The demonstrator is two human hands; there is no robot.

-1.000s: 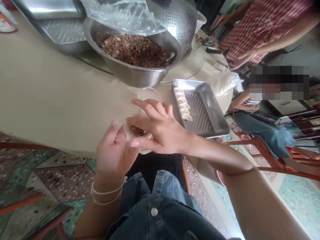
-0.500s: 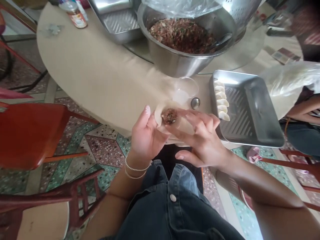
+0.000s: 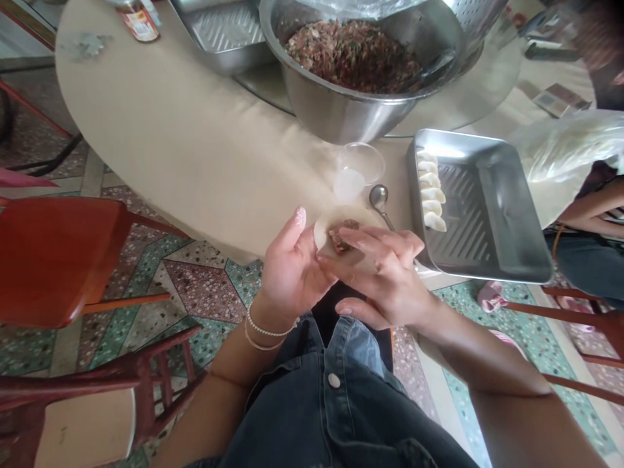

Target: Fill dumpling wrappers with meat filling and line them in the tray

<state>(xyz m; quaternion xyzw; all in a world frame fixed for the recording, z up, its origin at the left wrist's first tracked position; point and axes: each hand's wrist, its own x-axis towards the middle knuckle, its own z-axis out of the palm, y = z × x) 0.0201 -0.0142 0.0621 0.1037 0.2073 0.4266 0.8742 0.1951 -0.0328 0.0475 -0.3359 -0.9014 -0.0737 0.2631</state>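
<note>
My left hand is palm up, thumb raised, and carries a round dumpling wrapper on its fingers. A lump of meat filling sits in the middle of the wrapper. Over it reaches my right hand, palm down with fingers stretched out and thumb apart. One of its fingertips is at the near edge of the wrapper, and others partly cover the filling. Just beyond lie a metal spoon and a clear plastic cup of whitish contents.
A metal tray with several folded dumplings is at the right. Behind stands a large steel bowl of meat filling, a second tray beside it. A red chair is left; another person's arm shows right.
My right fingers have moved left across the wrapper and cover more of the filling. More of the spoon's handle shows. The view has shifted slightly.
</note>
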